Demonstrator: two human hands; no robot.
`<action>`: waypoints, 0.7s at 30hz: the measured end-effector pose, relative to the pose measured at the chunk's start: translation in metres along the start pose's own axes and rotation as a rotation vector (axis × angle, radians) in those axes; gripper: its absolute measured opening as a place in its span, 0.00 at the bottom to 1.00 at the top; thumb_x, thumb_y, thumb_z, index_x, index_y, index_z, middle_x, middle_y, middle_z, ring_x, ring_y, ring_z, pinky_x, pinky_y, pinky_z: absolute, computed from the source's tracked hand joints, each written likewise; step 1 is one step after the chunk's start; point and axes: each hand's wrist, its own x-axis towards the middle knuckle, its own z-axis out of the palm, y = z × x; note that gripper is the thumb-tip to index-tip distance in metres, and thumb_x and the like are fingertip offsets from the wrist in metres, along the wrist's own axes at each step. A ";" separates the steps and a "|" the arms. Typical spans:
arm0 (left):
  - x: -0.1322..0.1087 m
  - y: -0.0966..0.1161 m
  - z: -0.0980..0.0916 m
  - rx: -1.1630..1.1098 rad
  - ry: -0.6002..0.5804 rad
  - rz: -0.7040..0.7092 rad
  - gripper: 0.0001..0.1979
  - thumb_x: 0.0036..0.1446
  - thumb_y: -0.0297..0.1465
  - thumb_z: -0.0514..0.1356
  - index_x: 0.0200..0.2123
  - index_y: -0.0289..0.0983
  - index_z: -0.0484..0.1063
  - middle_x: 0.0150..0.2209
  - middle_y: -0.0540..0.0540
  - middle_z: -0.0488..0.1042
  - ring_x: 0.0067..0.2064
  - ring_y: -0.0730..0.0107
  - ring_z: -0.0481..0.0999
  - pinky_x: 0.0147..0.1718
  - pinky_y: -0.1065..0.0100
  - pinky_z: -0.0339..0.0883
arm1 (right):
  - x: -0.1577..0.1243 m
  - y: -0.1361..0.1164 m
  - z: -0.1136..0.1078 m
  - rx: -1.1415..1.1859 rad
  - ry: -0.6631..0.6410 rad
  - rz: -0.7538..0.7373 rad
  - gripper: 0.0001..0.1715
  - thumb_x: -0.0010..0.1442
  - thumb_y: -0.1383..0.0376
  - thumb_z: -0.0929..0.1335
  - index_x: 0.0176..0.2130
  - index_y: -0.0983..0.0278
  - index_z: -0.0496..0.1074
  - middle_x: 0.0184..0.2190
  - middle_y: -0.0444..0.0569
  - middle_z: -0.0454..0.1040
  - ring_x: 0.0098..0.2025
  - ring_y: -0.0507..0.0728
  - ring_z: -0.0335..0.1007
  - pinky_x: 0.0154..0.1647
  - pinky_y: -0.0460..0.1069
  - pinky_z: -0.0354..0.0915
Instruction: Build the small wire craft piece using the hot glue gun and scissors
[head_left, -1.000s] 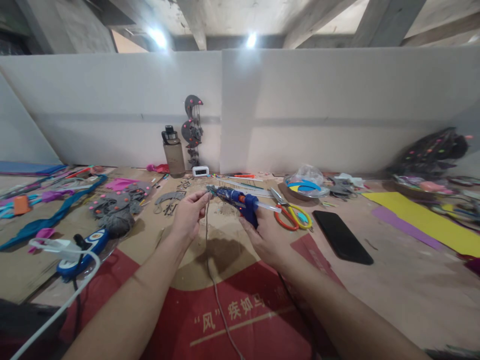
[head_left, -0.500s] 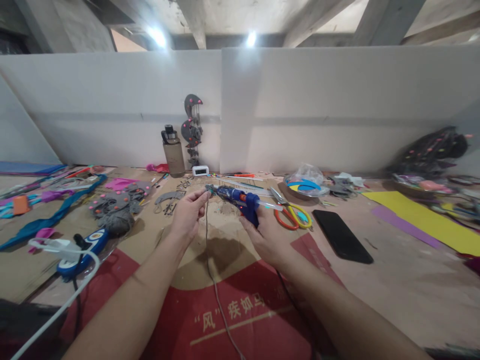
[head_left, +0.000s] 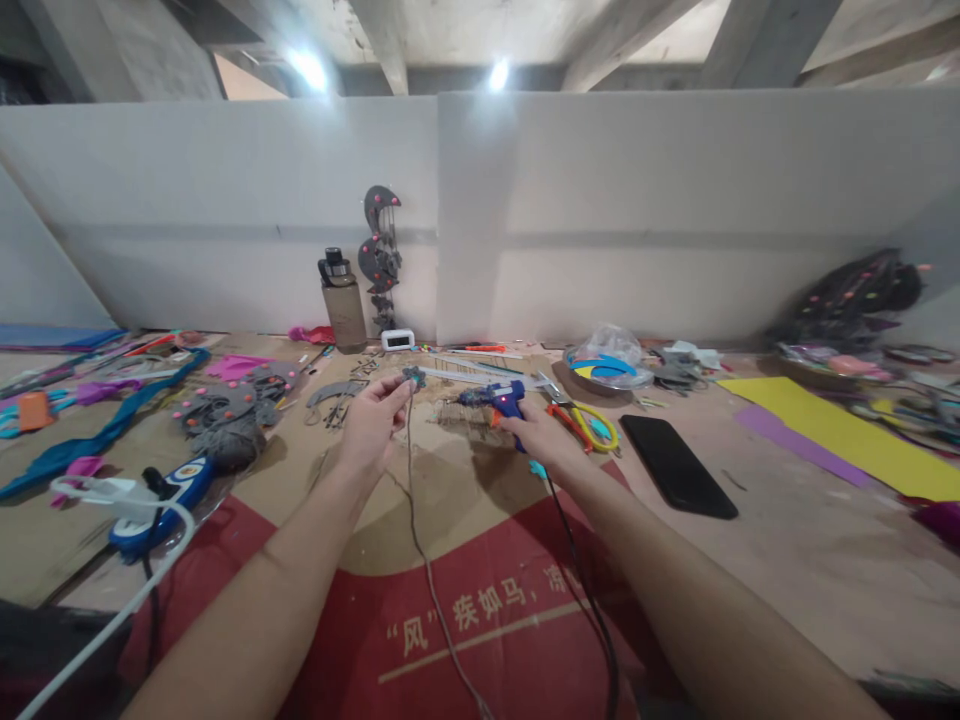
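Note:
Between the thumb and fingers of my left hand (head_left: 377, 425) is a small dark flower-like piece (head_left: 413, 376), and a thin grey cord (head_left: 415, 510) hangs down from there over the cardboard. My right hand (head_left: 534, 430) is wrapped round the handle of a blue glue gun (head_left: 508, 400). The gun's nozzle points left and sits a little to the right of the small piece, apart from it. A black cable (head_left: 574, 550) runs down from the gun. Scissors with red and yellow handles (head_left: 606, 440) lie just right of my right hand.
A black phone (head_left: 675, 465) lies at the right, near yellow paper (head_left: 840, 430). Behind stand a bottle (head_left: 345, 310) and a small white clock (head_left: 397, 340). A plastic-covered bowl (head_left: 607, 375) is back right. At the left are grey yarn (head_left: 236, 443) and a blue power strip (head_left: 161, 515).
The glue gun has moved right and away from the small piece, and is now held more level. My left hand has stayed nearly in place with the piece.

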 end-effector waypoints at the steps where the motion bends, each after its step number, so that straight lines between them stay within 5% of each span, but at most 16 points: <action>1: -0.001 0.000 0.001 0.015 -0.002 0.016 0.16 0.37 0.34 0.70 0.29 0.34 0.72 0.21 0.55 0.65 0.18 0.85 0.57 0.14 0.77 0.42 | 0.001 0.004 -0.002 -0.166 0.035 -0.029 0.09 0.50 0.60 0.66 0.28 0.63 0.64 0.28 0.50 0.69 0.32 0.58 0.66 0.34 0.53 0.62; 4: -0.003 -0.001 0.002 0.085 0.000 0.080 0.13 0.41 0.34 0.69 0.30 0.35 0.72 0.21 0.55 0.65 0.19 0.83 0.57 0.16 0.76 0.44 | -0.003 0.005 -0.004 -0.490 0.228 -0.179 0.10 0.50 0.62 0.69 0.25 0.64 0.64 0.33 0.58 0.69 0.42 0.65 0.65 0.46 0.61 0.59; 7: -0.005 -0.002 0.003 0.219 0.025 0.194 0.11 0.44 0.35 0.66 0.31 0.35 0.73 0.23 0.53 0.67 0.21 0.81 0.60 0.19 0.75 0.50 | -0.013 -0.010 0.003 -0.383 0.344 -0.306 0.10 0.54 0.60 0.67 0.29 0.63 0.63 0.35 0.56 0.68 0.44 0.64 0.64 0.48 0.61 0.59; 10: -0.007 -0.002 0.003 0.440 0.063 0.342 0.10 0.46 0.35 0.65 0.31 0.35 0.75 0.26 0.50 0.71 0.24 0.77 0.65 0.24 0.74 0.57 | -0.021 -0.031 0.022 0.125 0.157 -0.349 0.12 0.57 0.57 0.64 0.35 0.62 0.60 0.35 0.49 0.69 0.38 0.56 0.66 0.43 0.55 0.63; 14: -0.010 -0.002 0.001 0.720 0.078 0.485 0.08 0.47 0.34 0.62 0.32 0.36 0.75 0.24 0.51 0.71 0.25 0.74 0.67 0.26 0.72 0.59 | -0.023 -0.052 0.054 0.688 -0.098 -0.218 0.25 0.48 0.59 0.72 0.41 0.60 0.57 0.41 0.48 0.71 0.44 0.53 0.68 0.49 0.52 0.63; 18: -0.011 -0.001 0.001 0.778 0.068 0.515 0.07 0.48 0.32 0.61 0.31 0.36 0.75 0.27 0.49 0.74 0.29 0.72 0.71 0.30 0.69 0.63 | -0.018 -0.061 0.070 0.784 -0.154 -0.153 0.28 0.47 0.62 0.72 0.42 0.59 0.54 0.28 0.38 0.68 0.31 0.51 0.68 0.38 0.51 0.66; 21: -0.011 0.000 0.002 0.725 0.050 0.453 0.07 0.49 0.33 0.61 0.30 0.36 0.74 0.28 0.48 0.74 0.29 0.72 0.72 0.30 0.69 0.65 | -0.015 -0.061 0.070 0.557 -0.014 -0.252 0.15 0.52 0.61 0.69 0.37 0.60 0.60 0.25 0.38 0.64 0.26 0.50 0.61 0.31 0.48 0.63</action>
